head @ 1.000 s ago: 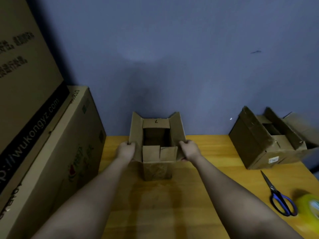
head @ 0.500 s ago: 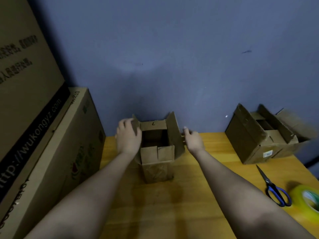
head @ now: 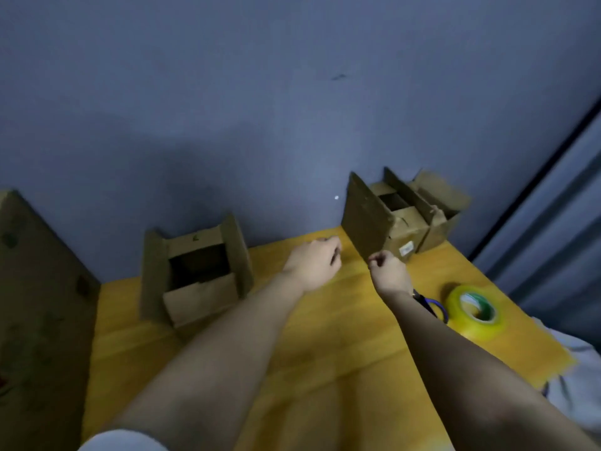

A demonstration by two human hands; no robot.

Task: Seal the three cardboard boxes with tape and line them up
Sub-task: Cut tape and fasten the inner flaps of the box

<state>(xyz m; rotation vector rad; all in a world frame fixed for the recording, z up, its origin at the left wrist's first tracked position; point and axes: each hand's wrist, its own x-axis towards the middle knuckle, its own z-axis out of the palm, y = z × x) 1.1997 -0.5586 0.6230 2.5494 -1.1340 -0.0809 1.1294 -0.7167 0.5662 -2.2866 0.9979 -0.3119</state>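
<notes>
Both hands hang over the bench [head: 325, 353] with loosely curled fingers, holding nothing: left hand [head: 313, 265], right hand [head: 388, 271]. One open box [head: 195, 275] sits left of them, another [head: 393, 216] just beyond the right hand (tape roll [head: 474, 312] to its right).

three boxes [head: 195, 278] [head: 387, 219] [head: 439, 209], one tape roll [head: 474, 312], scissors [head: 429, 305]

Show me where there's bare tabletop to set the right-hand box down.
The widest bare yellow wooden table lies under the forearms, between the open brown cardboard box on the left and the yellow tape roll. The right side is crowded: two open cardboard boxes, blue-handled scissors and both hands.
</notes>
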